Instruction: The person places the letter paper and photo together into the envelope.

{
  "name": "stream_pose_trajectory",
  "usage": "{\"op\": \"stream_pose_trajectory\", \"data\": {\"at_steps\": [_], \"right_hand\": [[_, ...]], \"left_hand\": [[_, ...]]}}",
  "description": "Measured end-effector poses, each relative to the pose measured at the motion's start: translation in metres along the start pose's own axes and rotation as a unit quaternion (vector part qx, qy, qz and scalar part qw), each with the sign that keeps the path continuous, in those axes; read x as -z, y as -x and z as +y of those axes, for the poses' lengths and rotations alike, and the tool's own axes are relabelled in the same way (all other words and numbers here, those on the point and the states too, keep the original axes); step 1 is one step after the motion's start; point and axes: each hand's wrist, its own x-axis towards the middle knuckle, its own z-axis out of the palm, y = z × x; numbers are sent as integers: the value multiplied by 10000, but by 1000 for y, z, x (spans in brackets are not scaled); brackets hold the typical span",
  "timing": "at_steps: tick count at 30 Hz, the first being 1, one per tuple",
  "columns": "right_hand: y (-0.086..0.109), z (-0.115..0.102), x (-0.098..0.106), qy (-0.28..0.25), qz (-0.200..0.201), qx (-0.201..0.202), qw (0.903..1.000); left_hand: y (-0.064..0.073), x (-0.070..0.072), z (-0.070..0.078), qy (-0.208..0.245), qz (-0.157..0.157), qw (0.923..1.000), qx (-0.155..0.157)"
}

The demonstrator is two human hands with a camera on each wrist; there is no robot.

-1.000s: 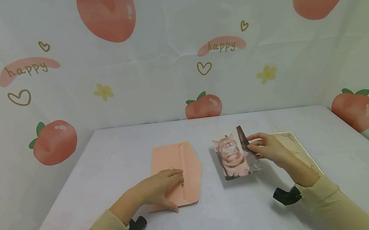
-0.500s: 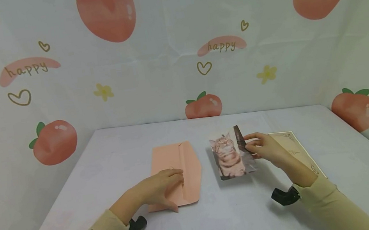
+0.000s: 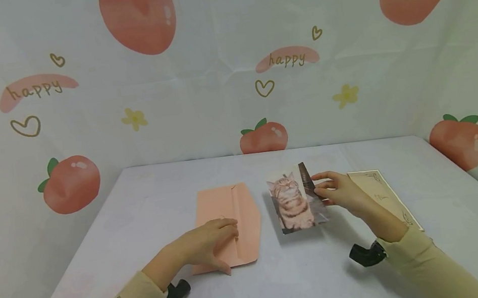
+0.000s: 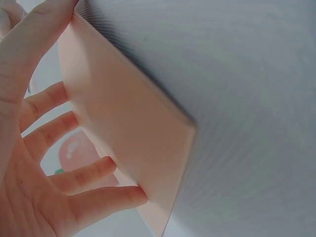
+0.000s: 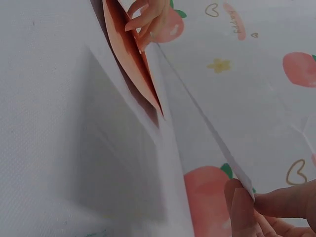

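A peach-coloured envelope (image 3: 245, 209) lies on the table to the left of centre, its flap folded out to the right. My left hand (image 3: 208, 242) rests on it, fingertips on the paper and thumb at the near edge; in the left wrist view the fingers (image 4: 106, 200) are spread and mostly straight. Between thumb and fingers my right hand (image 3: 343, 193) pinches the right edge of a card with a cat picture (image 3: 291, 201). The card is tilted above the table, with its shadow below. Seen from the right wrist, the envelope's mouth (image 5: 136, 59) gapes towards the card's thin edge (image 5: 212, 128).
A cream card with an ornate printed border (image 3: 383, 195) lies at the right, partly under the right forearm. Black wrist cameras jut from both sleeves. Behind the white table (image 3: 282, 290) hangs a fruit-patterned cloth (image 3: 196, 109).
My right hand has carried the cat card a little to the left, closer to the envelope. The left hand and the envelope have stayed in place.
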Motion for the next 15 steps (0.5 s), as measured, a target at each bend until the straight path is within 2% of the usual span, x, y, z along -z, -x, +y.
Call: {"op": "stream_pose_trajectory", "data": {"at_steps": [15], "right_hand": [[0, -2, -6, -195, -30, 47, 9998]], "left_hand": [[0, 0, 1, 95, -34, 9999, 40]]}}
